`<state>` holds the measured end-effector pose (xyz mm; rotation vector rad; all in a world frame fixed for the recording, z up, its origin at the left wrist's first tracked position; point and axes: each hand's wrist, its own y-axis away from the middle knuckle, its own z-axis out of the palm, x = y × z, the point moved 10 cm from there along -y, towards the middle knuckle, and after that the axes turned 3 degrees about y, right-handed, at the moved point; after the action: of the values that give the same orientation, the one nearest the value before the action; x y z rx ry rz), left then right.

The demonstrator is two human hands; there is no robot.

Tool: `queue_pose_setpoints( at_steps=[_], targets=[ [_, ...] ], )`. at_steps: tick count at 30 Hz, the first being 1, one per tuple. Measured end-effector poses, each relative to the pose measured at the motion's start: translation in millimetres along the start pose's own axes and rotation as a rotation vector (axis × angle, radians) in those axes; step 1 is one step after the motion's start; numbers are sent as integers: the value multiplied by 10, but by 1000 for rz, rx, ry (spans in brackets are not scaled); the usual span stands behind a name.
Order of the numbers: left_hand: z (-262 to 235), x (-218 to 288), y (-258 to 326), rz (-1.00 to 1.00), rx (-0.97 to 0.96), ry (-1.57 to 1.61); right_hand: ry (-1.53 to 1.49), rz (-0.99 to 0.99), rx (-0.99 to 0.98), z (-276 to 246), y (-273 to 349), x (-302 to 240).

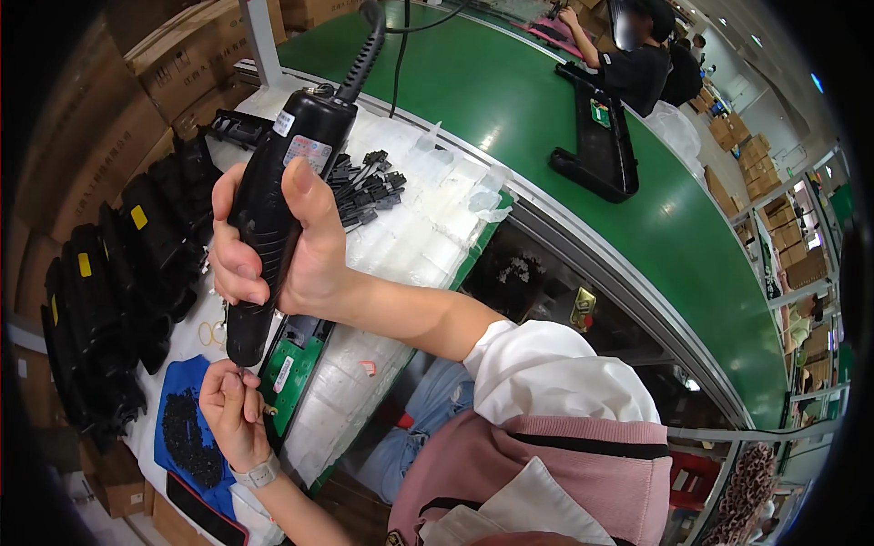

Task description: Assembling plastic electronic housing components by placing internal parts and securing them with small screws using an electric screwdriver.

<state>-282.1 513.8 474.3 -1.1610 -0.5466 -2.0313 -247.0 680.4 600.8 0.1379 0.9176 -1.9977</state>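
My right hand [309, 241] is wrapped round a black electric screwdriver [273, 200], held tip down with its cord rising from the top. Just below the screwdriver's tip, my left hand [234, 405] is closed in a pinch; whatever lies between its fingertips is too small to make out. Beside the left fingers lies a green circuit board [293, 378] in a long black housing, partly hidden by both hands. A blue cloth or bag [173, 378] to the left bears a heap of small black parts [193, 441], probably screws.
Several black plastic housings [91, 309] stand in a row at the left, before cardboard boxes [86, 155]. Small black clips [369, 191] are piled behind my right hand. Across the green conveyor [492, 136] lies an L-shaped black housing [596, 146]. A co-worker [637, 68] sits beyond.
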Motion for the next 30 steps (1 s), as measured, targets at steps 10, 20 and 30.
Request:
queue_pose_setpoints(
  at_steps=[10, 20, 30],
  targets=[
    [4, -36, -22, 62, -3, -199, 60, 5, 6, -75, 53, -44],
    [52, -71, 9, -79, 4, -85, -56, 149, 23, -86, -16, 86],
    [-195, 111, -39, 76, 201, -512, 250, 269, -223, -19, -89, 395]
  ],
)
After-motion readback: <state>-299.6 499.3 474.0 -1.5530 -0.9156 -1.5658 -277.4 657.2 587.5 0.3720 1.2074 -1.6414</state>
